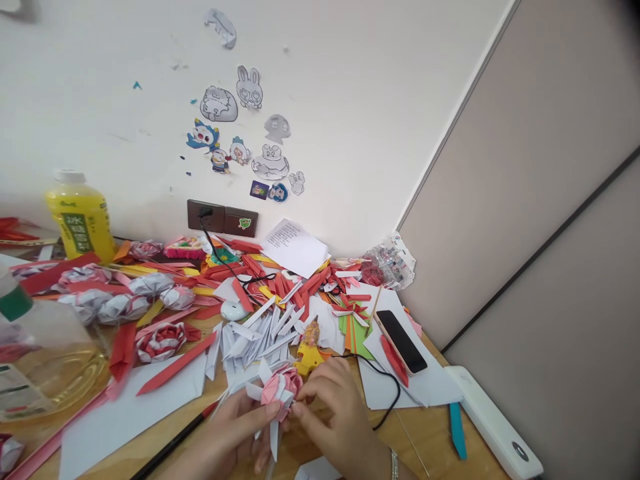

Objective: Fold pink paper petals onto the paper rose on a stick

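A pink and white folded paper flower (281,389) is between my two hands at the bottom centre. My left hand (245,423) is closed around its lower left side, with the thumb on the paper. From the right, my right hand (333,407) pinches the flower's edge between thumb and fingertips. White paper flaps stick out around the pink middle. Just behind the flower lies a yellow glue gun (309,350). White folded strips (255,343) are heaped behind my left hand.
Left are a clear bottle (55,353), a yellow drink bottle (83,220) and several paper flowers. A black stick (175,440) lies beside my left arm. On the right are a phone (401,341), a black cable and a long white device (493,423).
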`<state>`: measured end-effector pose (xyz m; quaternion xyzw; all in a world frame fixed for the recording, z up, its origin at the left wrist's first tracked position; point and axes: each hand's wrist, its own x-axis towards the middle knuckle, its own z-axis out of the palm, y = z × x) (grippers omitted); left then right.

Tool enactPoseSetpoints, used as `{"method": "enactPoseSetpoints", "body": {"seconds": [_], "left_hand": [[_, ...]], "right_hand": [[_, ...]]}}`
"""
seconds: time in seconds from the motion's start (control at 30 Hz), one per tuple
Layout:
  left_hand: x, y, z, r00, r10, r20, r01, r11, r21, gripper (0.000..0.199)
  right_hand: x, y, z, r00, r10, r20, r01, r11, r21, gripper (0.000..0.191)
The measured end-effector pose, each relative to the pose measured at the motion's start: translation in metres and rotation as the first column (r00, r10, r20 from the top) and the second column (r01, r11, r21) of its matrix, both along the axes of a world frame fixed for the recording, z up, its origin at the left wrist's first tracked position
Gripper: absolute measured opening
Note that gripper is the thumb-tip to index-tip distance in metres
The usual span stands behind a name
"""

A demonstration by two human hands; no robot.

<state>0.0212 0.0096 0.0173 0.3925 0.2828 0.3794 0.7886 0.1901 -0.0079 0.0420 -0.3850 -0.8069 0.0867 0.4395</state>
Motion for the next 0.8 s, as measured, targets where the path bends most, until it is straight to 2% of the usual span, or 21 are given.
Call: {"method": "enactPoseSetpoints", "body": {"seconds": [0.17, 0.3, 0.43, 0.8], "left_hand": [[-0.0001, -0.0011, 0.0007, 1.0, 0.0, -0.005, 0.0, 1.0, 0.021, 0.029], [0.0, -0.0004, -0.0011, 1.0, -0.009, -0.021, 0.01, 0.999, 0.043, 0.028], [0.0002, 0.0008, -0.004, 1.0, 0.0, 0.0, 0.0, 0.999, 0.033, 0.027], [0.0001, -0.002, -0.0038, 0.999, 0.037, -0.033, -0.035, 0.998, 0.043, 0.027]], "right_hand": [[-0.0006, -0.002, 0.0003, 0.998, -0.025, 0.064, 0.023, 0.999, 0.026, 0.014], [-0.0003, -0.0034, 0.0026, 0.983, -0.051, 0.176, 0.031, 0.993, 0.112, 0.016], [0.0001, -0.0025, 0.0048, 0.973, -0.065, 0.222, 0.027, 0.985, 0.17, 0.018], [-0.0008, 0.0003, -0.0021, 0.998, -0.026, 0.058, 0.023, 0.998, 0.053, 0.028]]}}
